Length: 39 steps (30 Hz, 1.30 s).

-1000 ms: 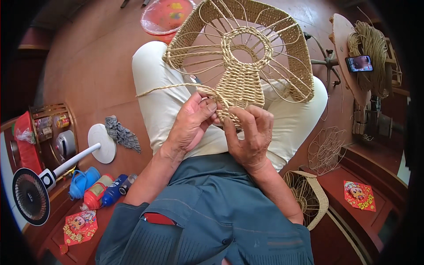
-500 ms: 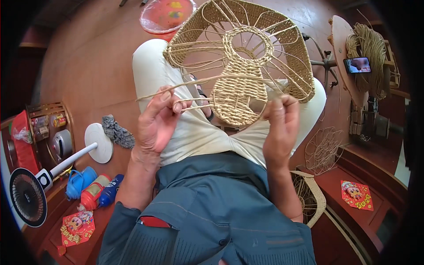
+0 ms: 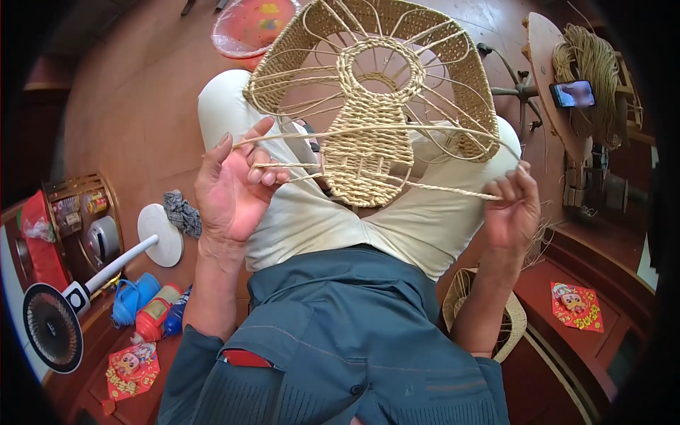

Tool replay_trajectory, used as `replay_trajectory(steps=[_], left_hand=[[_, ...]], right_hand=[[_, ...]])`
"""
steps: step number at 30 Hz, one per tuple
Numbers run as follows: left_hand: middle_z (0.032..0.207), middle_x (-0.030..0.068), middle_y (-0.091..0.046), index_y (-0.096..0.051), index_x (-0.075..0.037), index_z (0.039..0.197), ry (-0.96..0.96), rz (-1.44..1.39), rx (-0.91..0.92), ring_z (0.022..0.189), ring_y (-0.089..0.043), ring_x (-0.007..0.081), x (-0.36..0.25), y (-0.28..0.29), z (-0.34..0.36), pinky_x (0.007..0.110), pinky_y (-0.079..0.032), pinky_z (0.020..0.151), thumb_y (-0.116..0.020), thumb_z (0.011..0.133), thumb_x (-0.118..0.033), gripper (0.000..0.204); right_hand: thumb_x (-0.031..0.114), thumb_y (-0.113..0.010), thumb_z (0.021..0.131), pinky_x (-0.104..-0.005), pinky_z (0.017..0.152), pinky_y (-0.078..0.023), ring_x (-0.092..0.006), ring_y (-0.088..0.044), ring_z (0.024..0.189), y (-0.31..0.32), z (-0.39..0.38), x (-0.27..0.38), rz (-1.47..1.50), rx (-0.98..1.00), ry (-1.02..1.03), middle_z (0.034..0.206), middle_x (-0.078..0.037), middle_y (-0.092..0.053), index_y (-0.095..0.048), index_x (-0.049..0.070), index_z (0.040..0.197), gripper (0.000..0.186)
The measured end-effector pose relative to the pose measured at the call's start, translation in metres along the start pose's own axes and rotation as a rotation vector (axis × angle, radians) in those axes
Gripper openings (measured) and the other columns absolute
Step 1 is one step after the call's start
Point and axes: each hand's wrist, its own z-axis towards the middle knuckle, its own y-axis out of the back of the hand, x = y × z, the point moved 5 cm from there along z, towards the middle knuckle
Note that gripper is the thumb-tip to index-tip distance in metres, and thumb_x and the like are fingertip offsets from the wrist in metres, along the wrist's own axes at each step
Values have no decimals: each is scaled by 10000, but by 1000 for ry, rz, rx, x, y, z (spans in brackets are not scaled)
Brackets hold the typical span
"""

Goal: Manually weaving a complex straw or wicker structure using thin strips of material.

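Across my knees rests a straw-coloured woven basket [image 3: 462, 83], tipped so its spoked opening faces me. A woven ring [image 3: 345, 67] sits amid the spokes, and a rounded woven panel [image 3: 367, 152] hangs below it. My left hand [image 3: 237, 188] is left of the panel, its lower fingers curled on straw cords [image 3: 301, 166] leading from the panel's edge; its thumb and index finger are spread. Out to the right, my right hand [image 3: 513, 209] pinches a taut twisted cord [image 3: 450, 190] coming from the panel. Another long strand [image 3: 382, 128] crosses the panel's front.
A phone [image 3: 572, 94] and a cord bundle [image 3: 593, 64] are on a round board at right. A red lined bucket [image 3: 244, 32] stands beyond my left knee. At left are a fan [image 3: 53, 327] and bottles [image 3: 156, 308]. A second woven piece [image 3: 516, 319] lies below my right forearm.
My right hand has moved outward to the right, drawing the cord out from the panel. My left thumb and index finger have spread apart. The basket appears slightly further left in view.
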Motion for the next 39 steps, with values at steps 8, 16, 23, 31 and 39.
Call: replay_trajectory(steps=[8,16,23,31,39], left_hand=[[729,23,-528,-419,72,1593,111,108,-175,643,-472,154,-4,-8,5,325,-454,704,-597,1103,-438,729],[596,-73,-328,-680,-70,1244,-218,48,-268,497,-288,73,-107,97,-33,248,-282,492,-647,1104,-360,323],[510,-82,-270,-674,-172,949,-424,152,-657,413,-225,79,-228,238,-52,275,-209,406,-653,1102,-407,281],[562,-92,-307,-629,-192,946,-700,411,-932,429,-256,69,-337,261,-94,261,-193,388,-667,1089,-493,336],[577,-71,-342,-645,-167,963,-822,303,-996,418,-281,83,-412,239,-116,279,-214,373,-636,1104,-501,363]], right_hand=[[-6,-683,1024,-288,580,-319,-80,-341,504,202,37,169,83,-470,232,616,63,-357,-477,146,819,328],[141,-641,1116,-276,603,-407,-78,-462,650,280,20,200,-144,-526,127,773,23,-529,-648,100,1028,97],[160,-710,1073,-202,689,-466,-34,-593,800,107,30,103,-431,-395,338,957,50,-616,-687,107,1194,135],[118,-827,890,-442,889,-480,-279,-641,930,-142,-50,-68,-1613,625,892,958,-60,-691,-772,124,1173,288],[237,-747,957,-405,824,-443,-226,-617,914,-179,-62,-168,-1824,871,960,955,-21,-624,-740,157,1184,241]])
